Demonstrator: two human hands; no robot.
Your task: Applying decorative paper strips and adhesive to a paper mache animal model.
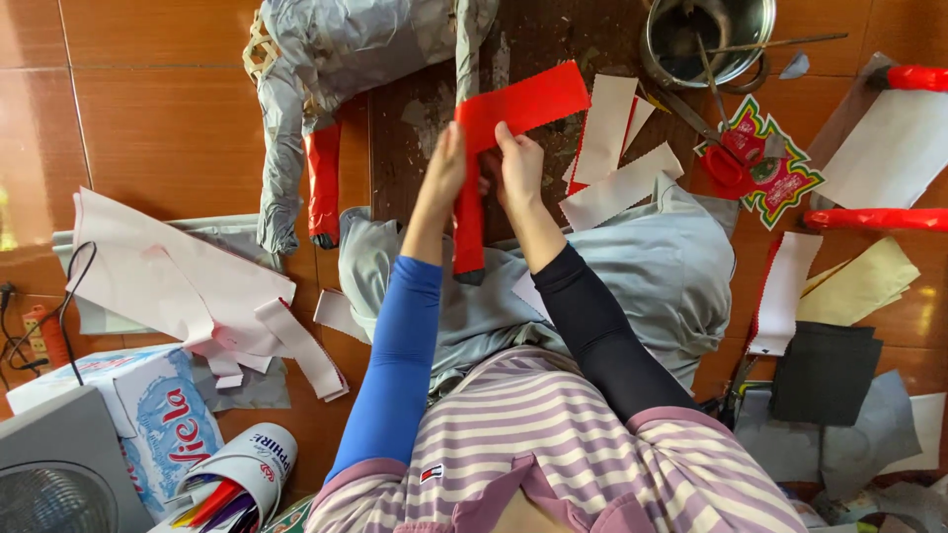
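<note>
Left hand (446, 168) and right hand (517, 163), fingers closed, both pinch a long folded red paper strip (504, 123) above the dark wooden board (415, 118); brown tiled floor (168, 118) lies beside the board.

A red paper strip (521, 105) is held up slantwise above a red-wrapped rod (469, 222), which is stood nearly upright.

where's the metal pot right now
In the head view the metal pot sits at the top right on the tiled floor, just above the red scissors and right of the white paper strips.
</note>
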